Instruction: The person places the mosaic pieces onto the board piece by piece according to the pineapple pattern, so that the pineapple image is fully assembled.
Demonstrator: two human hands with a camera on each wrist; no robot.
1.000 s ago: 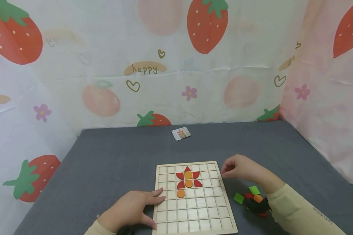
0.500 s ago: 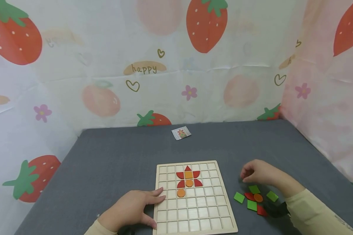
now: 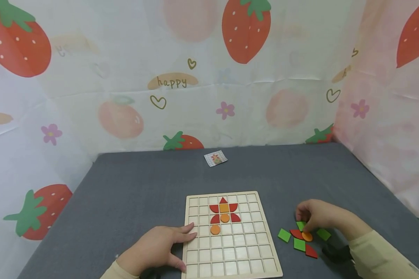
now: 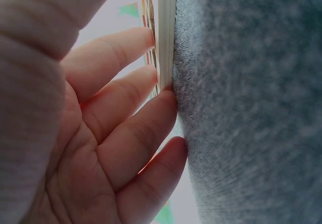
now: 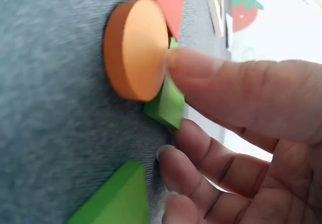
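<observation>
My left hand (image 3: 160, 246) rests on the left edge of a wooden grid board (image 3: 233, 268), fingers fairly straight; the left wrist view shows fingertips (image 4: 163, 100) along the board's side. On the board are a red triangle (image 3: 223, 200), an orange square (image 3: 224, 208), several red quarter-circle tiles (image 3: 235, 217) and orange discs (image 3: 215, 229). My right hand (image 3: 326, 217) reaches over loose tiles to the board's right. Its thumb is right at the edge of an orange disc (image 5: 146, 50). Its other fingers are apart from the thumb, beyond a green tile (image 5: 168, 105).
Loose green squares (image 3: 284, 235) and red tiles (image 3: 311, 251) lie around the orange disc. A small pattern card (image 3: 215, 158) lies at the back of the grey-covered table (image 3: 143, 182). Strawberry-print cloth (image 3: 209, 128) hangs behind and at both sides.
My right hand has moved from beside the board's upper right edge, rightward and toward me, down to the loose tiles. The left hand has stayed on the board.
</observation>
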